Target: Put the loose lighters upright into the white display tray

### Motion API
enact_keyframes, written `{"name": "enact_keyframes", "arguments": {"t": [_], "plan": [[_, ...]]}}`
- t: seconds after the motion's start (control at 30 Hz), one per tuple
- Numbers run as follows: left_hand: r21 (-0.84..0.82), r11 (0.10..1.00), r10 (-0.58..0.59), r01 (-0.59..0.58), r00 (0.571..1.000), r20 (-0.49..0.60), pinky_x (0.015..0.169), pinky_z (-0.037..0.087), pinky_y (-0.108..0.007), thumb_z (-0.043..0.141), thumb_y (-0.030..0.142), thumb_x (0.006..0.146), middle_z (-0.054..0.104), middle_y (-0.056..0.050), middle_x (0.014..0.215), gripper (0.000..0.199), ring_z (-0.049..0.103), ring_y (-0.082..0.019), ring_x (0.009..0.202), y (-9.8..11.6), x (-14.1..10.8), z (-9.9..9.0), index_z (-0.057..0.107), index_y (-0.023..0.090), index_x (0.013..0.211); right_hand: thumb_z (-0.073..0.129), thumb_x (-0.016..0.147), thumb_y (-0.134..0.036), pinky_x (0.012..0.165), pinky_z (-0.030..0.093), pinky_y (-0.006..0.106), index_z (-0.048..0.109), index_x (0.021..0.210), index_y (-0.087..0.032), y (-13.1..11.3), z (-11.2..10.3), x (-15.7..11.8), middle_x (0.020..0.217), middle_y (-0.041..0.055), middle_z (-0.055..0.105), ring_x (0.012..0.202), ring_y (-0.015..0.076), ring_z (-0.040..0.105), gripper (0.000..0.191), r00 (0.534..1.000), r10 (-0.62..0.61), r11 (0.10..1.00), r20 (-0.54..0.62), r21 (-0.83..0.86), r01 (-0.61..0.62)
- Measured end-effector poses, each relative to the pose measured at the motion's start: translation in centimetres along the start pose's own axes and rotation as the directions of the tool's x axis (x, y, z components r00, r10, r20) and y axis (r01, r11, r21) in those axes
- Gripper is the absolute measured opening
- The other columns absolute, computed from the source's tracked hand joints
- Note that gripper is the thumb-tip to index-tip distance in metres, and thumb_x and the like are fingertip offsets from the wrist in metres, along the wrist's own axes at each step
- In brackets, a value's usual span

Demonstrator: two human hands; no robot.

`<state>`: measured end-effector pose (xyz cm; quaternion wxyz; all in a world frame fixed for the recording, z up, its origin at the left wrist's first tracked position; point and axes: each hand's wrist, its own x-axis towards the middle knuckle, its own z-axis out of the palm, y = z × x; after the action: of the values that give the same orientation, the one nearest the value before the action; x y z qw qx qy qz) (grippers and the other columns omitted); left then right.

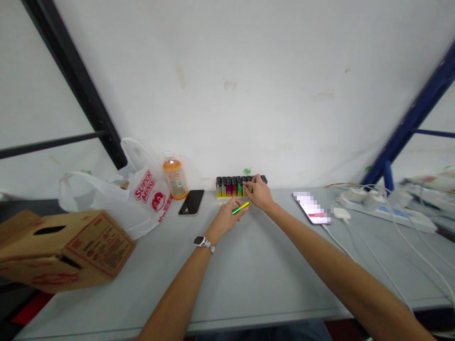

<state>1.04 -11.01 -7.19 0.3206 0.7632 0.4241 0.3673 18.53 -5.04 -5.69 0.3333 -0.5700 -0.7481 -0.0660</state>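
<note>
Rows of upright lighters (pixel 229 186) with black tops and yellow, purple, red and green bodies stand in a tray against the wall. My left hand (pixel 229 214), with a watch on its wrist, is just in front of them and holds a green and yellow metallic lighter (pixel 241 208) lying across its fingers. My right hand (pixel 258 192) is at the right part of the rows, its fingers pinched together at the lighters' tops. What its fingertips hold, if anything, is too small to make out.
On the left are a cardboard box (pixel 88 246), a white plastic bag (pixel 124 203), an orange drink bottle (pixel 175 177) and a dark phone (pixel 191 202). To the right lie a lit phone (pixel 311 207), a white charger (pixel 341 213), cables and a power strip (pixel 387 210).
</note>
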Motion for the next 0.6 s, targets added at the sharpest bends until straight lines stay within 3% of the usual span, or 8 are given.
{"name": "enact_keyframes", "arguments": {"t": [0.1, 0.2, 0.33, 0.43, 0.6], "plan": [[-0.040, 0.999, -0.020, 0.017, 0.996, -0.086, 0.057, 0.035, -0.024, 0.051, 0.047, 0.092, 0.049, 0.007, 0.062, 0.026, 0.048, -0.012, 0.057, 0.0, 0.1, 0.1, 0.046, 0.022, 0.090, 0.053, 0.094, -0.033, 0.083, 0.047, 0.036, 0.069, 0.125, -0.023, -0.2, 0.0, -0.6, 0.102, 0.0112, 0.053, 0.092, 0.0232, 0.057, 0.037, 1.000, -0.029, 1.000, 0.000, -0.005, 0.029], [-0.160, 0.987, -0.049, 0.034, 0.995, -0.086, 0.058, 0.038, -0.022, 0.043, 0.046, 0.095, 0.049, 0.007, 0.064, 0.024, 0.048, -0.011, 0.057, -0.1, 0.2, 0.3, 0.046, 0.022, 0.095, 0.054, 0.093, -0.035, 0.088, 0.046, 0.037, 0.063, 0.130, -0.019, 0.0, 0.2, -1.6, 0.104, 0.0110, 0.053, 0.094, 0.0234, 0.057, 0.042, 0.997, -0.006, 0.992, -0.083, 0.126, 0.016], [-0.213, 0.977, -0.004, -0.009, 0.998, -0.060, 0.055, 0.036, -0.022, 0.057, 0.046, 0.088, 0.053, 0.005, 0.063, 0.028, 0.045, -0.010, 0.054, 0.2, 0.3, 0.4, 0.056, 0.019, 0.095, 0.049, 0.095, -0.039, 0.078, 0.048, 0.032, 0.068, 0.109, -0.017, 0.2, 0.0, -3.9, 0.096, 0.0076, 0.057, 0.080, 0.0186, 0.057, 0.032, 0.967, 0.168, 0.907, -0.190, 0.414, -0.076], [-0.225, 0.973, 0.021, -0.052, 0.990, -0.137, 0.054, 0.034, -0.023, 0.068, 0.047, 0.079, 0.056, 0.002, 0.062, 0.033, 0.044, -0.011, 0.055, 0.6, 0.6, 0.6, 0.067, 0.015, 0.082, 0.046, 0.095, -0.043, 0.069, 0.045, 0.030, 0.068, 0.095, -0.018, 0.3, -0.4, -5.8, 0.086, 0.0050, 0.059, 0.072, 0.0173, 0.054, 0.033, 0.947, 0.260, 0.850, -0.188, 0.509, -0.132], [-0.320, 0.946, -0.049, -0.045, 0.959, -0.279, 0.058, 0.037, -0.024, 0.058, 0.059, 0.084, 0.059, -0.001, 0.067, 0.045, 0.047, -0.012, 0.061, 1.4, 0.6, 2.0, 0.064, 0.015, 0.079, 0.047, 0.095, -0.044, 0.069, 0.043, 0.029, 0.067, 0.088, -0.018, 0.3, -0.7, -7.3, 0.085, 0.0052, 0.064, 0.074, 0.0176, 0.055, 0.034, 0.933, 0.328, 0.799, -0.146, 0.570, -0.191]]}}
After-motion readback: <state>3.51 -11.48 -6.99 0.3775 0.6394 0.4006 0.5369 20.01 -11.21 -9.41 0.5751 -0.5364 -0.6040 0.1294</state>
